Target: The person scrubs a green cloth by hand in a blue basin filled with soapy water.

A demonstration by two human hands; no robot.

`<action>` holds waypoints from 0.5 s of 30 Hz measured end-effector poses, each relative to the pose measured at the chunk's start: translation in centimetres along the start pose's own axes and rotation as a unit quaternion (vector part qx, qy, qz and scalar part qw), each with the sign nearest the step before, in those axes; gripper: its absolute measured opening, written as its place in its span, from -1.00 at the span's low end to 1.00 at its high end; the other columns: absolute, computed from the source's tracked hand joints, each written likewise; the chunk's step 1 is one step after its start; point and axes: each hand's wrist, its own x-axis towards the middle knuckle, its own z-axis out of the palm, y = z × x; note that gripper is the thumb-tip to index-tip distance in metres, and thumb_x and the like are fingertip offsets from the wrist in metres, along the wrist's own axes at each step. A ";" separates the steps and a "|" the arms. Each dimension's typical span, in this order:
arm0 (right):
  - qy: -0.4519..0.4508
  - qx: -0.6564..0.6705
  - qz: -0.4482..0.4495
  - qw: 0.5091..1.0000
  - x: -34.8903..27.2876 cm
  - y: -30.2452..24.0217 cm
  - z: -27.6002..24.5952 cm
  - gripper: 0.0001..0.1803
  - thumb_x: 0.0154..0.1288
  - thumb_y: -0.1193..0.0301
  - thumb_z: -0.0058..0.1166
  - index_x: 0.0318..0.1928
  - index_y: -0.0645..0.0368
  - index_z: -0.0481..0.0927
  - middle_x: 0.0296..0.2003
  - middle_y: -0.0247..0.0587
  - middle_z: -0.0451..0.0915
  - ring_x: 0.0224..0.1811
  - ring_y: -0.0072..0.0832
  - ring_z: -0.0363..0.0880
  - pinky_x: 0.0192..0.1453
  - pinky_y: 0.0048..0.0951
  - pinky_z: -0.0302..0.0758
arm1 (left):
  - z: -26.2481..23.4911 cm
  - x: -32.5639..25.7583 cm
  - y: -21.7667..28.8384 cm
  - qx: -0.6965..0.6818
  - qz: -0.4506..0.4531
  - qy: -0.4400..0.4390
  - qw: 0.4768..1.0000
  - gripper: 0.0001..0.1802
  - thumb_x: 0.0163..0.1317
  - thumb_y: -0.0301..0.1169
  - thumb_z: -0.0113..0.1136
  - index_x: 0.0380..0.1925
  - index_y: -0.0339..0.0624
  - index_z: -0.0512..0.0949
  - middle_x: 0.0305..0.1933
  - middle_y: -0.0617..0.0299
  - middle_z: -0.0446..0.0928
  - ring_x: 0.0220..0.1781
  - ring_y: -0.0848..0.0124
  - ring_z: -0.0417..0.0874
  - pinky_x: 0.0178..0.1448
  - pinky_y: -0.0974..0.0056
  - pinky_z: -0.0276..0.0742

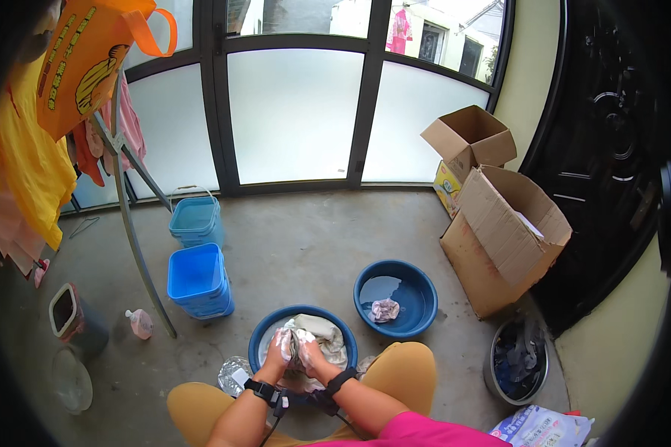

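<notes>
Left hand [281, 347]: fingers curled, lathered white, gripping the bunched cloth [296, 357] against its partner.
Right hand [306, 347]: same story, foam on the knuckles, clenched on that cloth too, pressed close beside the left.
Bunched cloth: right between the fists, over the near half of the washing basin [254, 343]; pale cloth [322, 328] bulges at one o'clock inside the rim, and whether it's all one piece nobody can tell from here.
Good technique: short rubs with a fold caught between the knuckles would seem best, shifting to a fresh patch often, wrists kept low over the basin so suds fall back in and the wristbands [263, 390] stay dry.
Basin count: two blue; the second basin [422, 292], at two o'clock, holds water and one crumpled pinkish cloth [385, 311].
Bucket count: two rims showing, blue bucket [198, 279] at ten, teal bucket [194, 222] at eleven.
Bottle count: one, the pink bottle [140, 325] at nine.
Metal pot count: one metal pot [546, 365], three o'clock, full of dark fabric [518, 357], pieces uncountable.
Carton count: two with flaps up, large carton [492, 261] at two, smaller carton [462, 138] at one.
</notes>
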 end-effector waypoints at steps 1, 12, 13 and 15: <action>0.017 0.118 0.062 0.991 0.8 1.3 -0.9 -0.78 0.32 0.32 -0.27 -0.25 0.14 0.44 -0.32 -0.25 0.49 -0.29 -0.45 0.46 -0.23 -0.42 0.44 | 0.7 -0.4 2.0 0.189 -0.068 -0.027 0.979 -0.61 0.24 -0.16 -0.17 -0.06 -0.19 0.33 -0.19 -0.15 0.49 -0.11 -0.03 0.51 -0.08 0.04 0.40; 0.101 0.268 0.151 0.946 3.1 5.0 -3.7 -0.72 0.32 0.23 -0.19 -0.35 0.13 0.50 -0.47 -0.29 0.54 -0.49 -0.46 0.49 -0.40 -0.43 0.45 | 2.0 -1.4 4.4 0.361 -0.145 -0.078 0.918 -0.46 0.18 0.01 -0.20 -0.11 -0.27 0.32 -0.40 -0.13 0.55 -0.34 -0.04 0.58 -0.29 -0.03 0.44; 0.071 0.276 0.155 0.946 4.2 6.8 -5.3 -0.71 0.32 0.21 -0.22 -0.35 0.11 0.50 -0.44 -0.25 0.55 -0.43 -0.39 0.51 -0.32 -0.35 0.46 | 2.1 -1.2 4.2 0.356 -0.133 -0.085 0.921 -0.49 0.18 0.00 -0.20 -0.13 -0.23 0.35 -0.41 -0.11 0.56 -0.34 -0.04 0.58 -0.29 -0.03 0.44; 0.042 0.277 0.155 0.947 4.9 8.0 -5.8 -0.69 0.31 0.23 -0.29 -0.35 0.10 0.50 -0.41 -0.22 0.56 -0.37 -0.34 0.52 -0.23 -0.28 0.47 | 2.0 -1.2 3.3 0.340 -0.122 -0.071 0.930 -0.57 0.18 -0.01 -0.18 -0.23 -0.10 0.45 -0.43 -0.08 0.56 -0.34 -0.02 0.58 -0.28 -0.02 0.45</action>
